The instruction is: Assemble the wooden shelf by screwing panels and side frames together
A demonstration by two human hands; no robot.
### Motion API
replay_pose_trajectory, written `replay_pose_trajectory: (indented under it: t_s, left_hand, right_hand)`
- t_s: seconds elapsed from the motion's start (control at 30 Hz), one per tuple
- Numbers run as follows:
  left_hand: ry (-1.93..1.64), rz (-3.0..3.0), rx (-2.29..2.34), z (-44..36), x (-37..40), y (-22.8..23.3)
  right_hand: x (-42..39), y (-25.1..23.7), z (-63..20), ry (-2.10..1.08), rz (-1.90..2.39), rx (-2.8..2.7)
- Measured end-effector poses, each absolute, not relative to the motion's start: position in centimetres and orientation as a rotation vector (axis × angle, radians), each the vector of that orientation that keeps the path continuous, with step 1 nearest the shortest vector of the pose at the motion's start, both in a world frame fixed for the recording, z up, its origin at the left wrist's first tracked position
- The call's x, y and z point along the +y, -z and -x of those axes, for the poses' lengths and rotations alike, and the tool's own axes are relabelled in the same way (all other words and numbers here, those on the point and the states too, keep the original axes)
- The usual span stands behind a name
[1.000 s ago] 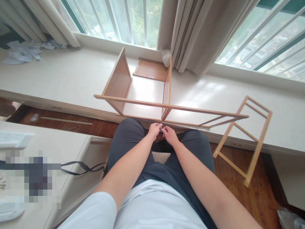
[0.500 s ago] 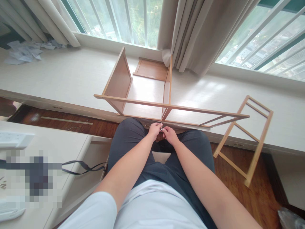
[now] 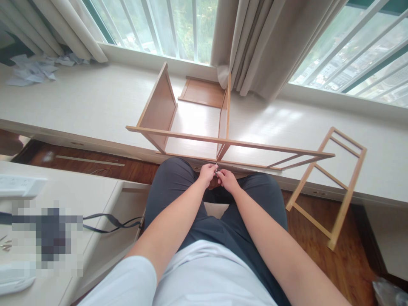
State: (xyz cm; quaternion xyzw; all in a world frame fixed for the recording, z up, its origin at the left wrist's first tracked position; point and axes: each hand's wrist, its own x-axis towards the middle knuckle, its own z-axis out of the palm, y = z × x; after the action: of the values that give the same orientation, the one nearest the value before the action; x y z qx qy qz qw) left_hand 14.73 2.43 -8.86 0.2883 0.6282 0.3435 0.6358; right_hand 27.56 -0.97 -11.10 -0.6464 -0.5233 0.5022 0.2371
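One small metallic piece (image 3: pixel 217 172) sits above the gap between the person's knees (image 3: pixel 172 182), and both hands are closed on it: the left hand (image 3: pixel 208 173) and the right hand (image 3: pixel 228 179) pinch with their fingertips almost meeting. Its exact shape is too small to tell. It looks light, hard and smooth, so it probably slips or rolls easily; a light fingertip pinch on its sides seems the hold that suits it. Whether it touches the wooden frame (image 3: pixel 204 137) just beyond cannot be made out.

That frame lies on its side on the window ledge (image 3: pixel 95 97), its long rails (image 3: pixel 274 148) joined by an end panel (image 3: pixel 158 104) and a middle panel (image 3: pixel 224 121). It is likely light and fairly stiff, but the slim rails may twist if lifted by one tip; the sounder grip is on the rails near the middle panel, not on the panel faces. The loose panel (image 3: pixel 202 92) behind lies flat and looks best taken by its edges
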Motion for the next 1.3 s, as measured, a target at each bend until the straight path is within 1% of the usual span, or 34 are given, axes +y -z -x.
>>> replay_pose_trajectory:
  t_s: [0.17, 0.73, 1.07, 1.3]
  left_hand:
    - [-0.783, -0.662, 1.44, -14.72, 2.43, 8.89]
    - [-0.781, -0.669, 1.444, -14.71, 2.54, 9.15]
    - [-0.77, -0.694, 1.456, -14.64, 2.5, 9.47]
    - [-0.75, -0.72, 1.462, -14.48, 2.44, 9.48]
  right_hand:
    - [-0.91, 11.16, -27.54, -1.406, 1.755, -1.414]
    - [-0.54, 11.7, -27.42, -1.668, 1.763, -1.24]
    - [-0.49, 11.56, -27.54, -1.641, 1.747, -1.128]
    - [-0.57, 11.11, -27.52, -1.7, 1.705, -0.995]
